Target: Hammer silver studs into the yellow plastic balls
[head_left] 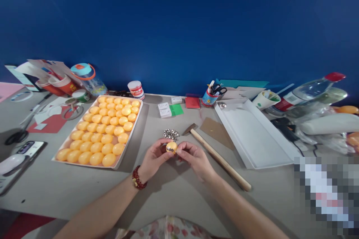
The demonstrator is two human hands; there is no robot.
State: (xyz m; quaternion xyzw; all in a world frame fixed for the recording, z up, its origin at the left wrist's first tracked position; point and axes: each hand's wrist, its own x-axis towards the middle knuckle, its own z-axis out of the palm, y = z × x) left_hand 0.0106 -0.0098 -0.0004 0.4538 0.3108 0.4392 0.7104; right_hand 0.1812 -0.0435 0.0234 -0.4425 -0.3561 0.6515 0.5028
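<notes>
A glossy yellow-orange egg-shaped ball [172, 145] with a shiny silver metal piece [169, 149] across its front is held up over the table. My left hand [155, 159] has its thumb and fingers closed around the ball's left side. At its right edge, my right hand [194, 158] is pinched, thumb and forefinger touching the ball; whether a small part sits between those fingertips is hidden. Just beyond the hands lies a pile of small silver metal pieces [171, 133]. A hammer [220, 157] with a wooden handle rests to the right of my right hand.
A shallow box [119, 162] of similar yellow-orange balls stands left; a white tray [259, 138] is at right with a metal piece [222, 105] in its far corner. Small white boxes [165, 110], a pen cup [209, 98] and brown cardboard [217, 132] lie beyond. A blue wall bounds the back.
</notes>
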